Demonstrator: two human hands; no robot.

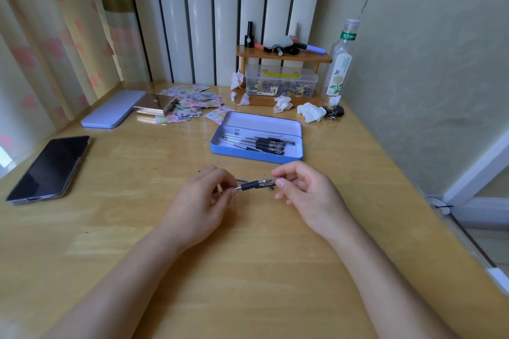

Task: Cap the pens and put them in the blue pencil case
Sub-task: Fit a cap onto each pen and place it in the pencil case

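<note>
A black-gripped pen [252, 184] lies level between both hands, low over the wooden desk. My left hand [201, 203] pinches its barrel end. My right hand [305, 195] pinches the clear cap [266, 181] at the pen's tip end; whether the cap is fully seated I cannot tell. Behind the hands, the blue pencil case [257, 155] stands open and holds several capped black pens [261, 143]. Something small and dark shows on the desk under the hands, mostly hidden.
A phone [49, 166] lies at the left. The lilac lid [113, 110], a metal box [155, 104] and scattered stickers [192, 103] sit at the back left. Crumpled tissues [311, 113], a clear storage box [281, 85] on a small wooden shelf, and a bottle [340, 63] stand at the back right.
</note>
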